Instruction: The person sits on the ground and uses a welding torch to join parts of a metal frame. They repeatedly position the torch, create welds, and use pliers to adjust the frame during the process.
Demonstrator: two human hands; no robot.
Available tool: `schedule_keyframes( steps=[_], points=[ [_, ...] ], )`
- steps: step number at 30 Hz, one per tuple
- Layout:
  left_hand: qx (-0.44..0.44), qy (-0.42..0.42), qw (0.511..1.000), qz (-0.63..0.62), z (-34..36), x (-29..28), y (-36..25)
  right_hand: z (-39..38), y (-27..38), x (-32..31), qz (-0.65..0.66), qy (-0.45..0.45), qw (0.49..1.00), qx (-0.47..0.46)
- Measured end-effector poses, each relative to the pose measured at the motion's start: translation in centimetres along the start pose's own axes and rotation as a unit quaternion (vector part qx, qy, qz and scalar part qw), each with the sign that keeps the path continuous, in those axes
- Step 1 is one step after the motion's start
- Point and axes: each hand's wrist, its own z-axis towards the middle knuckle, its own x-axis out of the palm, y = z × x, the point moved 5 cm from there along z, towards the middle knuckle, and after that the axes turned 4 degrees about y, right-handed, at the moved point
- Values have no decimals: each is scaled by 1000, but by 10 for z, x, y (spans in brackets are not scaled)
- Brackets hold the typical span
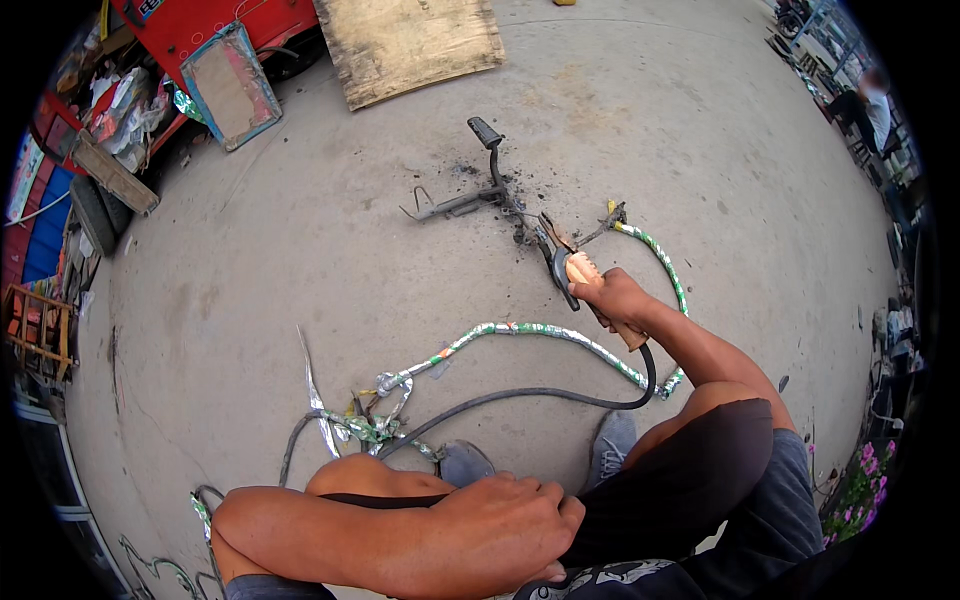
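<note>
My right hand (617,300) grips the orange handle of a welding electrode holder (582,270). Its jaws point up and left toward a black metal pedal assembly (462,203) on the ground, which has a ribbed foot pad (486,132). Whether the jaws touch the assembly, or hold a rod, is too small to tell. A black cable (520,394) runs from the handle back toward my feet. Over my lap, my left hand (510,530) is closed with its back up; its palm is hidden. Dark debris (530,190) is scattered around the metal assembly.
A cable wrapped in shiny green-and-white film (510,328) loops from beside my left shoe to a rusty clamp-like end (612,215). Farther away are a wooden board (410,50), a framed panel (233,88) and a red vehicle (205,25). A person (872,112) sits at far right.
</note>
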Motion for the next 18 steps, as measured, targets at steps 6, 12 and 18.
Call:
schedule_keyframes(
  steps=[6,12,18],
  points=[
    [8,-9,1000,-12,-2,-2,-1,-6,5,-6,-123,-43,991,-13],
    [5,-4,1000,-5,-2,-1,-1,-17,8,-7,-108,-108,987,-43],
    [-5,-5,1000,-14,1,1,0,-21,19,-9,-111,-66,991,-41]
  ],
)
